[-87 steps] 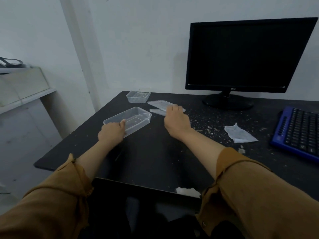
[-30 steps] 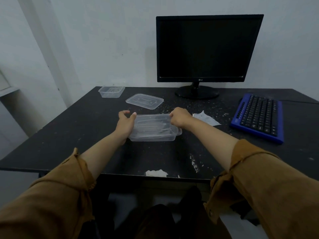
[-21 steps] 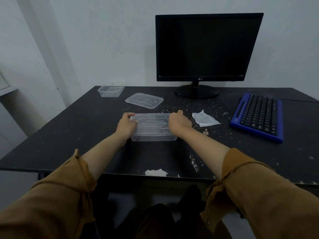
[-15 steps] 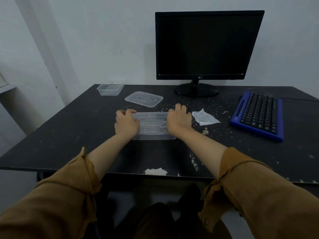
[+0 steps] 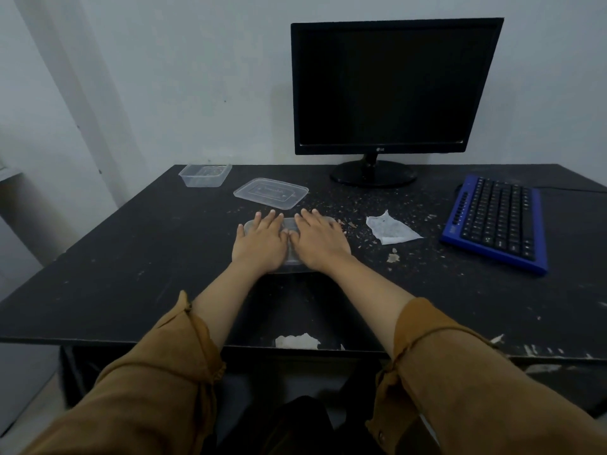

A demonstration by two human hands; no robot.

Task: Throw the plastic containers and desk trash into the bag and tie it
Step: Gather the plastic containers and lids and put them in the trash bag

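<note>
A clear rectangular plastic container with its lid on (image 5: 290, 257) lies in the middle of the black desk (image 5: 138, 264). My left hand (image 5: 260, 243) and my right hand (image 5: 318, 239) lie flat on top of it side by side, fingers straight, pressing down. Behind them a second clear lid (image 5: 271, 193) lies loose. A small clear tub (image 5: 205, 174) stands at the desk's back left corner. A crumpled white wrapper (image 5: 391, 232) lies to the right of my hands amid scattered crumbs. No bag is in view.
A black monitor (image 5: 391, 90) stands at the back on its round foot. A blue keyboard (image 5: 497, 221) lies at the right. A white paper scrap (image 5: 297, 341) sits at the desk's front edge. White wall behind and to the left.
I brought a lid onto the container and pulled it to the desk's middle. My hands went from holding its ends to lying flat on top, closer together.
</note>
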